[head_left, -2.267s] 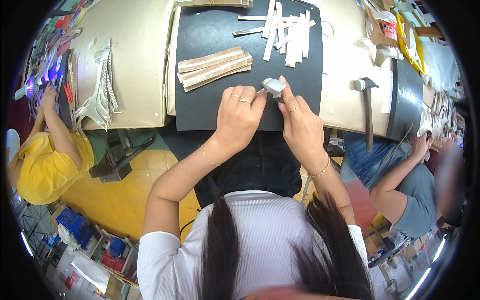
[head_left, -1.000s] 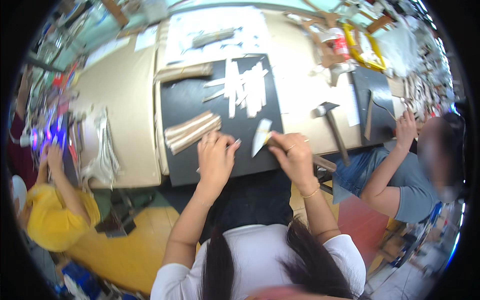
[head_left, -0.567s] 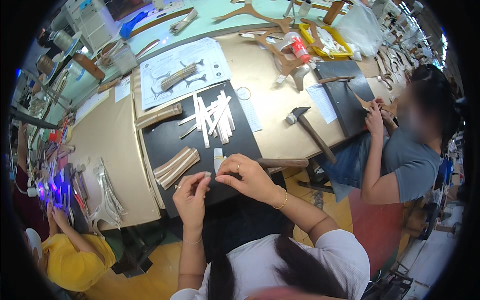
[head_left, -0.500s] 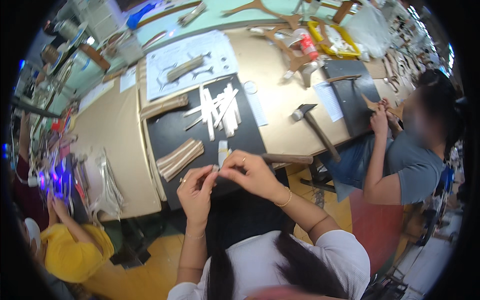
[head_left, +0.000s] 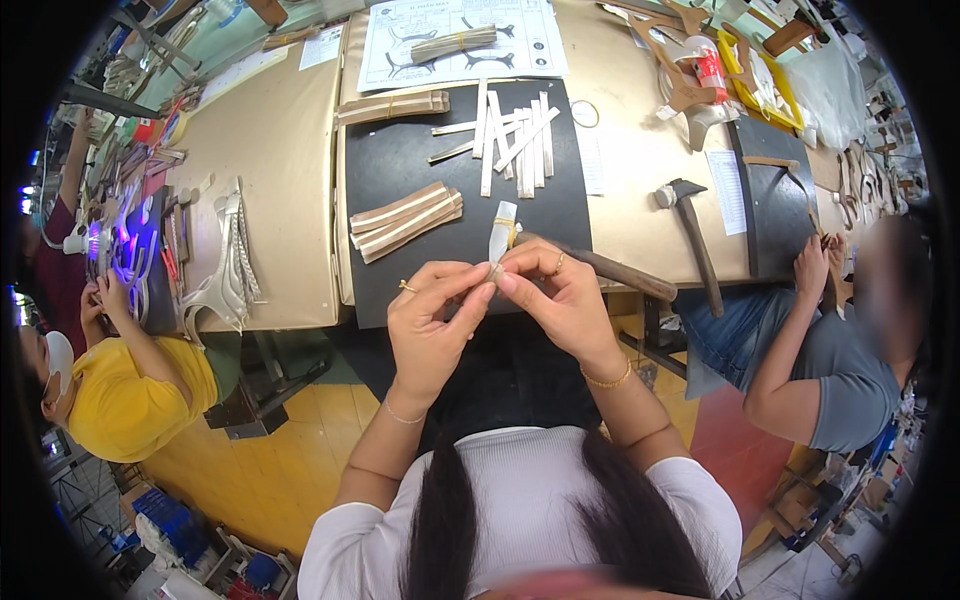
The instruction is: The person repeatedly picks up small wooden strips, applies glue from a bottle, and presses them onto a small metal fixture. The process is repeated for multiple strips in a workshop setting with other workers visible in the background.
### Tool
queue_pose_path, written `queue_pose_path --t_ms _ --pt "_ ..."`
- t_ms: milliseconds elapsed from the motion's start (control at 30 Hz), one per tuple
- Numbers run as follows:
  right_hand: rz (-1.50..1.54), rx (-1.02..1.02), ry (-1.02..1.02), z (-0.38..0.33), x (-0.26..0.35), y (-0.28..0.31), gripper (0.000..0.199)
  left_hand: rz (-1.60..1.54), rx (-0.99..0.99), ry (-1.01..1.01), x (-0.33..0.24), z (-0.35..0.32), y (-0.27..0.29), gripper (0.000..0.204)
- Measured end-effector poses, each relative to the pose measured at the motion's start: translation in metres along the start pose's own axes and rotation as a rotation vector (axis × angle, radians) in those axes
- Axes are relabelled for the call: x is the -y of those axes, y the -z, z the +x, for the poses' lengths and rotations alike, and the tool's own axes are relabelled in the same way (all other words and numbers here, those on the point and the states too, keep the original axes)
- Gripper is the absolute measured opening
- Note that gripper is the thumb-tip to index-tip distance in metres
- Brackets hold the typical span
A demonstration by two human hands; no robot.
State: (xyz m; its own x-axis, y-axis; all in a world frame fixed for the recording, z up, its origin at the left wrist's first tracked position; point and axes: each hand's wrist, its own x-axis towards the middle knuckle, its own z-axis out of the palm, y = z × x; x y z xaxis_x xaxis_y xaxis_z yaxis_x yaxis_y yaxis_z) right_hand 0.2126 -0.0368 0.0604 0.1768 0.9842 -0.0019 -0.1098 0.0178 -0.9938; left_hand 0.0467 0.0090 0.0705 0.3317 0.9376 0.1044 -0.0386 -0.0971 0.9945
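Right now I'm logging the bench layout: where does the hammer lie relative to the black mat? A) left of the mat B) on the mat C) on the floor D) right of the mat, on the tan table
D: the hammer lies on the tan table, right of the black mat.

The lower end of the pale narrow strip bound with a yellow band is hidden between the fingertips of the left hand and right hand. The long dark wooden handle at the worktop's near edge disappears behind the right hand.
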Motion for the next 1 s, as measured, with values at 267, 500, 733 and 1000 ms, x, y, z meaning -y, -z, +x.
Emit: queue_pose_path --t_ms 267,500,733,1000 --pt "-0.258 0.039 0.124 -0.001 0.013 0.003 0.008 0.139 0.072 0.021 -0.013 0.006 0.009 0.016" --pt "-0.194 0.056 0.108 0.002 0.012 0.006 0.008 -0.061 0.057 0.202 -0.012 0.009 0.006 0.012" --pt "-0.115 0.047 0.099 0.004 0.005 0.007 0.010 -0.300 -0.019 0.367 -0.011 0.006 0.000 0.013" --pt "-0.261 0.056 0.171 0.004 0.014 0.007 0.009 0.355 0.133 -0.023 -0.015 0.016 0.004 0.007"
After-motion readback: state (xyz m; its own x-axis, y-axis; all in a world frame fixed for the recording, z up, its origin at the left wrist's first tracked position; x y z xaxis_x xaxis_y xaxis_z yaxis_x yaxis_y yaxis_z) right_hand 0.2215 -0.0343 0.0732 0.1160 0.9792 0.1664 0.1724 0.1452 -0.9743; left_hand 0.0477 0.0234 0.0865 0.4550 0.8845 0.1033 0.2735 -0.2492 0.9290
